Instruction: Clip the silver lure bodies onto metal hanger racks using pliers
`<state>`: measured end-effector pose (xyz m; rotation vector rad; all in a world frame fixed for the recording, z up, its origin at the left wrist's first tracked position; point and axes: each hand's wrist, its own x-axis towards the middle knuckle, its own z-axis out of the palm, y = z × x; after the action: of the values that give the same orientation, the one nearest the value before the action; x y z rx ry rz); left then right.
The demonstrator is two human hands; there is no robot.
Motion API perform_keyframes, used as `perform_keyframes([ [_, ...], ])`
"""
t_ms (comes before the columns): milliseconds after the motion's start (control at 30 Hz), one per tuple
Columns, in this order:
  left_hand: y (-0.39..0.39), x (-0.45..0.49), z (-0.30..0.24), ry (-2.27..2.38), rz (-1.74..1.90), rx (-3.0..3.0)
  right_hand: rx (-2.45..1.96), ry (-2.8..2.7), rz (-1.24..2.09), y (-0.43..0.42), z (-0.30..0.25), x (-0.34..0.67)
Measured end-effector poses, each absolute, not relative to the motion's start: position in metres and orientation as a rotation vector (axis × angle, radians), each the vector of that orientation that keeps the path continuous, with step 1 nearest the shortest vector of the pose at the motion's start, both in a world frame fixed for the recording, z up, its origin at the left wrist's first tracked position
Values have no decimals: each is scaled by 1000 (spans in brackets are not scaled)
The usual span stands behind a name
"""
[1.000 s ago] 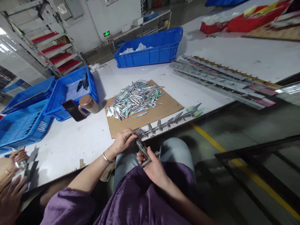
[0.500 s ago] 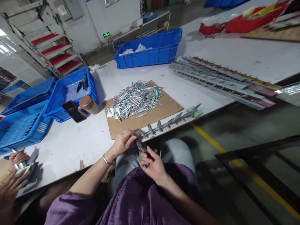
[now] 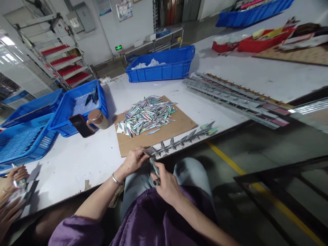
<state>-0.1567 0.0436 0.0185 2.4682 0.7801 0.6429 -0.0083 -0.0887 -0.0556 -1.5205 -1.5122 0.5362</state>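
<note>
My right hand (image 3: 167,182) is closed around a grey tool with a round, hollow-looking end (image 3: 155,167), held above my lap. The tool's far tip reaches up to my left hand (image 3: 133,160), which rests by the table's front edge. Its thumb and fingers pinch a thin piece, too small to name, at the near end of a grey rack strip (image 3: 176,143). Several pointed grey pieces stand up along that strip. Beyond my left hand, a heap of shiny silver lure-shaped pieces (image 3: 148,116) lies on a cardboard sheet (image 3: 128,145).
To the left are a mug (image 3: 98,119), a phone (image 3: 81,125) and blue crates (image 3: 77,106). A blue bin (image 3: 164,68) stands behind the heap. More rack strips (image 3: 230,95) lie at the right. Another person's hand (image 3: 19,174) works at the far left.
My right hand has turned over, palm more downward, and now grips the grey tool with its round end toward me. My left hand stays at the strip's end. The camera view has tilted slightly upward.
</note>
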Motion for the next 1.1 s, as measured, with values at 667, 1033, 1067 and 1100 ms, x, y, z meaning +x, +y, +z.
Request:
perform_keyframes([
  [667,130,-41,41,1363,-94,3006,-1044,-535,1205,-86,-68,-25],
  [1033,132,-87,42,913,-35,3102,-1086,-623,1249,-98,-58,-12],
  [1067,132,-95,41,831,11,3109,-1087,-613,1253,-101,-55,-11],
  [1100,131,-100,39,754,59,3112,-1087,-601,1259,-103,-53,-10],
])
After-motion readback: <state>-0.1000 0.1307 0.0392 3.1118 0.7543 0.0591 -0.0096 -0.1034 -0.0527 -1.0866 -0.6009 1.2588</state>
